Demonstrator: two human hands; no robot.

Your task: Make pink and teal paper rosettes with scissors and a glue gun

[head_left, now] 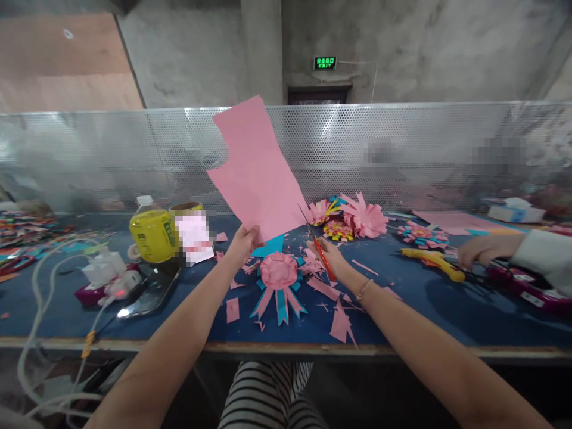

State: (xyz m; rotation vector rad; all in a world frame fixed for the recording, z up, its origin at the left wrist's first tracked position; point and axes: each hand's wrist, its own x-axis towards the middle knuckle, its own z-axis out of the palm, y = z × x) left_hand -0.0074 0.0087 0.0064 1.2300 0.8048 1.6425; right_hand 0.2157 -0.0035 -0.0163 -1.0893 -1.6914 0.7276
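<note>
My left hand [245, 243] pinches the lower edge of a large pink paper sheet [259, 161], held up above the table with a notch in its left side. In my right hand [333, 257] are scissors [322, 257] with red handles, their blades pointing up beside the sheet's lower right corner. Between my forearms a pink and blue paper rosette [279, 271] with striped tails lies on the blue table. Behind it is a piece of blue paper [269, 245], and pink scraps [342, 323] are scattered around.
Finished paper flowers [364, 215] sit behind my right hand. At left stand a yellow-labelled bottle [152, 233], a phone [149, 291] and a power strip with cables [118, 286]. At right another person's hand [489, 249] is near a yellow glue gun [431, 262]. A perforated metal panel [402, 158] spans the back.
</note>
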